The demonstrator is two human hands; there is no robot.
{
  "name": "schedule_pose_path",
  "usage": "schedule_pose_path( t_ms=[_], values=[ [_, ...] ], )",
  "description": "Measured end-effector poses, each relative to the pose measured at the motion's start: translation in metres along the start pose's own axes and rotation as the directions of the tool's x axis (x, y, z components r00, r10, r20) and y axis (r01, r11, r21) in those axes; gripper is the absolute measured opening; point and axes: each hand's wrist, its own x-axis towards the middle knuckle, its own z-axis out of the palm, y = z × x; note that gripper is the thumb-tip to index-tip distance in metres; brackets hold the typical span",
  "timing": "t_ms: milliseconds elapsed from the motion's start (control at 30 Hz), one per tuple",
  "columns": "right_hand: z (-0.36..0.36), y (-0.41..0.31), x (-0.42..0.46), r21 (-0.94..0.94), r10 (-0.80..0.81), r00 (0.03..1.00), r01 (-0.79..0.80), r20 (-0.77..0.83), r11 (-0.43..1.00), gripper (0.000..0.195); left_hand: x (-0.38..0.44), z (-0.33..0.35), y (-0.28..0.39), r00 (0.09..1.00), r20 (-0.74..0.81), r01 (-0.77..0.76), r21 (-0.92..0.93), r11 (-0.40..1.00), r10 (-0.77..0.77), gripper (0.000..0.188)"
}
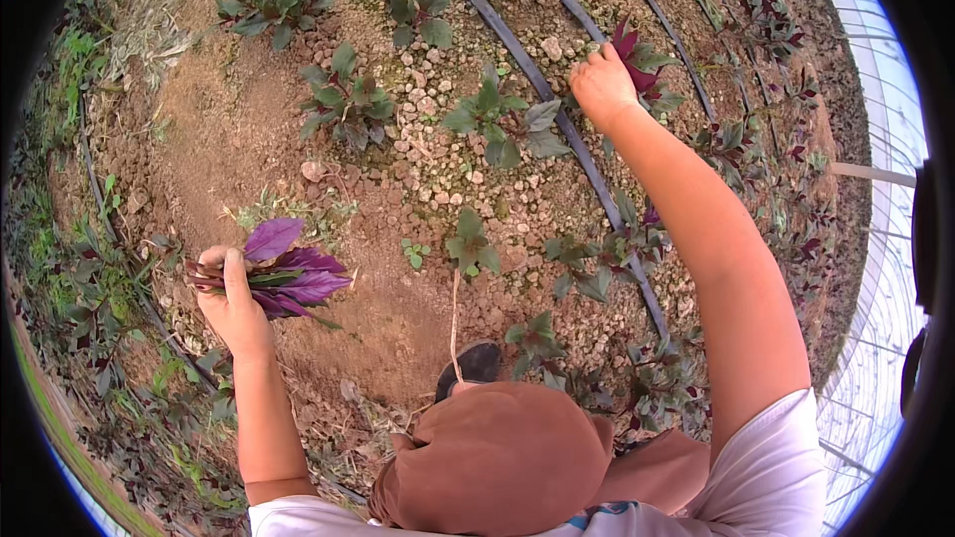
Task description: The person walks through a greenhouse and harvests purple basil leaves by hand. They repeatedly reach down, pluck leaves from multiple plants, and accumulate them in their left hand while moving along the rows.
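Note:
My left hand (235,306) grips a small bunch of picked leafy shoots (302,280), with purple leaf undersides and some green showing. Their cut stems stick out past my fingers to the left, and the leaves point right. At upper right, my right hand (603,86) is closed at a shoot (634,63) on a leafy plant beyond the drip line. Purple undersides of that shoot are turned up beside my knuckles; my fingertips are partly hidden. Nearer plants of the same kind (503,119) stand between my hands, showing dark green leaves.
Black drip irrigation hoses (545,86) run along the bed over pebbly brown soil (403,298). More plants (347,101) stand in rows. A dry stalk (454,321) rises near my dark shoe (477,362). Weeds (78,52) grow at left; a translucent greenhouse wall (880,239) curves along the right.

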Motion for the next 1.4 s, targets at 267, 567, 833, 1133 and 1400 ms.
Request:
schedule_pose_path(
  t_ms=[267, 567, 833, 1133, 1400],
  values=[
    [0.004, -0.002, 0.013, -0.053, 0.051, 0.993, -0.045, 0.107, 0.998, 0.020, 0.005, 0.001, -0.022, 0.998, 0.016, 0.061, -0.021, 0.998, -0.061, 0.008],
    [0.039, 0.032, 0.025, 0.133, -0.122, 0.991, 0.114, 0.052, 0.984, 0.018, 0.005, 0.001, -0.026, 0.994, 0.080, 0.074, -0.053, 0.996, -0.070, 0.007],
    [0.031, 0.056, 0.018, 0.593, 0.079, 0.983, 0.036, -0.167, 0.804, 0.015, 0.002, 0.022, -0.013, 0.996, 0.094, 0.008, -0.050, 0.999, -0.003, 0.009],
    [-0.141, -0.024, -0.116, 0.649, 0.470, 0.529, 0.749, -0.707, 0.135, 0.015, -0.031, 0.110, 0.080, 0.744, 0.433, -0.574, 0.026, 0.818, 0.508, 0.051],
    [-0.114, -0.028, -0.266, 0.635, 0.445, 0.736, 0.671, -0.510, -0.382, 0.019, -0.104, 0.154, 0.163, 0.282, 0.666, -0.785, -0.254, 0.565, 0.691, 0.027]
  ],
)
